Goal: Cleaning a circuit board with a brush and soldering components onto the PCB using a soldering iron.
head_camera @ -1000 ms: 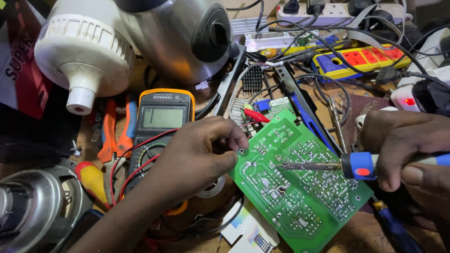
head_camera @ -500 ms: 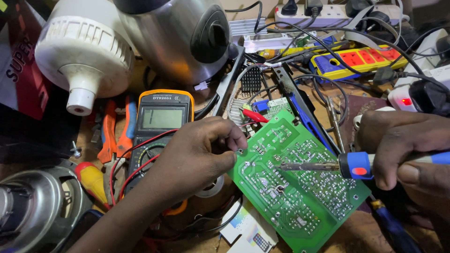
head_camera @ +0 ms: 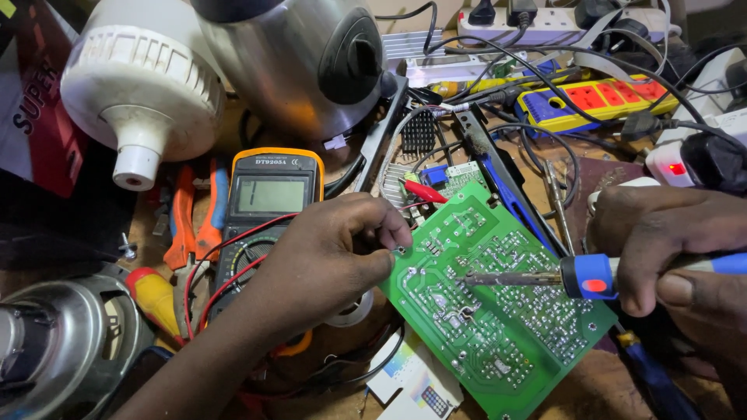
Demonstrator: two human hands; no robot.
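Observation:
My left hand [head_camera: 327, 260] pinches the left edge of a green circuit board [head_camera: 498, 311], solder side up, and holds it tilted over the bench. A blue-handled soldering iron [head_camera: 591, 276] is gripped in my right hand [head_camera: 677, 257]; its metal tip rests on the solder joints near the board's middle. Just behind my left hand lies a yellow-cased multimeter [head_camera: 268, 206], its red and black leads running under my wrist.
A steel kettle [head_camera: 303, 62] and a white plastic part [head_camera: 144, 93] stand at the back. Orange pliers [head_camera: 194, 214], a yellow-and-red screwdriver [head_camera: 156, 299], a metal motor housing [head_camera: 54, 350], a yellow-and-red power strip [head_camera: 599, 101], a white one [head_camera: 537, 23] and tangled cables crowd the bench.
The iron's tip has crept slightly left across the solder joints. My left hand and the board have stayed put.

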